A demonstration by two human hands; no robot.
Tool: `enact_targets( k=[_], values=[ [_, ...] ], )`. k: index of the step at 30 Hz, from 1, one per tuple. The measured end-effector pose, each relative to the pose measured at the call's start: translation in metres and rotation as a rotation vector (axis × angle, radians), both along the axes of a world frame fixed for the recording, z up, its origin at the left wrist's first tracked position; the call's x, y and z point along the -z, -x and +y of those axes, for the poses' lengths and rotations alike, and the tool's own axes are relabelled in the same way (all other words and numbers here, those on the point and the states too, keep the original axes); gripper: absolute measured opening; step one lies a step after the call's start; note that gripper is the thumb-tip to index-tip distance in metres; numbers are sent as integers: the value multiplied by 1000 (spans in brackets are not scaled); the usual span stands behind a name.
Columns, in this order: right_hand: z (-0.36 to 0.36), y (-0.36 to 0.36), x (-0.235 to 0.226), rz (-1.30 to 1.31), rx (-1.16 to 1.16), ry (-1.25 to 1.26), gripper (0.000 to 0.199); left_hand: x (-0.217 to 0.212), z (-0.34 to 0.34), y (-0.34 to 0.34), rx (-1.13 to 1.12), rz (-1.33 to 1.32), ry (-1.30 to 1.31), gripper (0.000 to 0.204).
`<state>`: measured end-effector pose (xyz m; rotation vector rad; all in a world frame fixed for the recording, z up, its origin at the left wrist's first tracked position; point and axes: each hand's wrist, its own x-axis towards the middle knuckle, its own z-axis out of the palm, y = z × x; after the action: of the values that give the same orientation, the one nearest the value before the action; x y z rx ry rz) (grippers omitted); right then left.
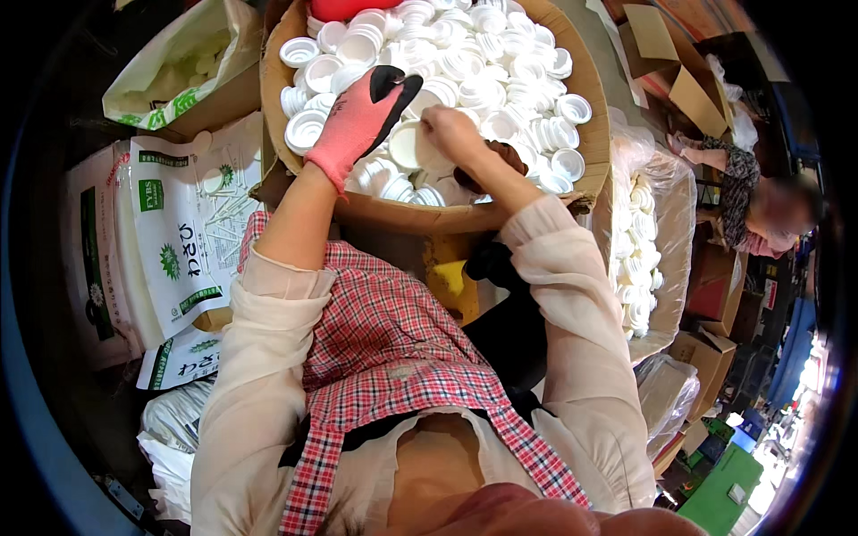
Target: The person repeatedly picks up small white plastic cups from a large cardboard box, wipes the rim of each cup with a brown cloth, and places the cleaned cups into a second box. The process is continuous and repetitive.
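A large cardboard box in front of me is heaped with round white plastic lids. Over the heap, my left hand wears a pink glove with black on the fingers. Its fingers are curled closed, and what lies in them is hidden. Beside it, my bare right hand has its fingers pinched together; anything between them is too small to make out. A flat off-white lid sits between the two hands. Brown bunched fabric lies by my right wrist.
A red object rests at the box's far edge. White printed bags and an open bag stand at left. On the right is a plastic-lined box of white lids. Another person is beyond, near cardboard boxes.
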<state>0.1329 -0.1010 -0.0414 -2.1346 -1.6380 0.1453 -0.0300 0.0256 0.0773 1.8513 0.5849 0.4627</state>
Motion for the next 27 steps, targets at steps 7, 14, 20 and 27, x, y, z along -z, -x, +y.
enact_targets(
  k=[7, 14, 20, 27],
  values=[
    [-9, 26, -137, 392, 191, -176, 22, 16, 9, 10, 308, -281, -156, 72],
    [-78, -12, -87, -50, 188, 147, 51, 7, 11, -4, 555, -514, 252, 57],
    [-69, 0, -69, -69, 134, 103, 29, 9, 7, -14, 552, -479, 1197, 53],
    [-36, 14, -13, -222, -9, 127, 11, -3, -8, -13, 355, -228, -286, 59]
  ],
)
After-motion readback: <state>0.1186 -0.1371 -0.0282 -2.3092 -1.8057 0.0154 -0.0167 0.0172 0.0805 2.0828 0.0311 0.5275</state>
